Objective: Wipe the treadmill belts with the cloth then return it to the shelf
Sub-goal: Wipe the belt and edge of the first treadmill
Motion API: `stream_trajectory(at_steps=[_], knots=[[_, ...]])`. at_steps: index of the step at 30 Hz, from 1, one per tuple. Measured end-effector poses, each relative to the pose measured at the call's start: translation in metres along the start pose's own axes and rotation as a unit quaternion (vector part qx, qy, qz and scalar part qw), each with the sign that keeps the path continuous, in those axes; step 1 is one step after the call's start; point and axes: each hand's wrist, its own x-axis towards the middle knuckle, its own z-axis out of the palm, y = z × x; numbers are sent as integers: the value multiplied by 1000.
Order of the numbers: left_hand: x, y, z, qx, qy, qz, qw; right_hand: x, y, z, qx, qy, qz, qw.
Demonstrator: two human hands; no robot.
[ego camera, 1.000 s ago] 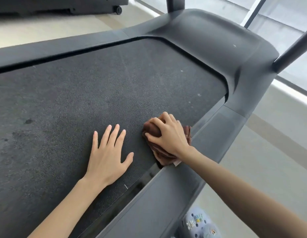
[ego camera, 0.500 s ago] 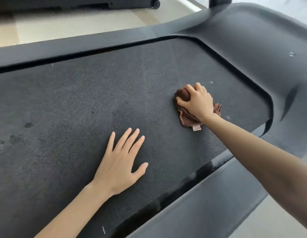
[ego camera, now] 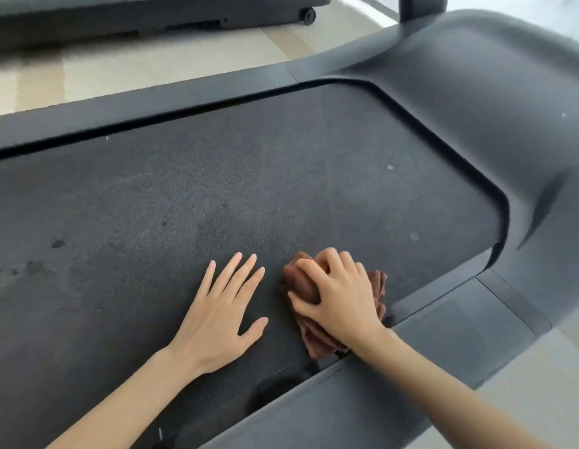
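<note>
The wiping is the step in hand here, not the putting away, and no shelf is anywhere in sight. The brown cloth lies bunched on the treadmill belt, at its near right edge just beside the side rail. The right hand sits on top of it with fingers curled down into the folds and the thumb hooked against the left side: a firm grip, pressing it to the belt. The left hand lies palm down on the belt just beside the cloth, a sliver of bare belt between them. Its fingers are straight and a little spread, holding nothing, and to my eye it is there as a prop. Both bare forearms come in low from the near side. Much seems left to do: dark blotches mark the belt far to the left, and a pale speck sits nearer the hood. I'd say the next stroke wants steady downward pressure and a long sweep away from the rail, so a loose corner doesn't catch in the gap there.
</note>
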Motion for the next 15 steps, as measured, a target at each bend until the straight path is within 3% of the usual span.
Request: stream_trajectory(at_steps=[4, 8, 11, 15], knots=[[28, 17, 2, -14, 0, 34, 999, 15, 63, -8, -2, 8, 59, 998], [50, 38, 7, -12, 8, 80, 997, 46, 151, -19, -40, 30, 245, 968], [53, 44, 9, -21, 15, 94, 995, 58, 172, -23, -50, 41, 358, 931], [54, 41, 11, -36, 25, 96, 994, 31, 118, -18, -36, 34, 317, 947]])
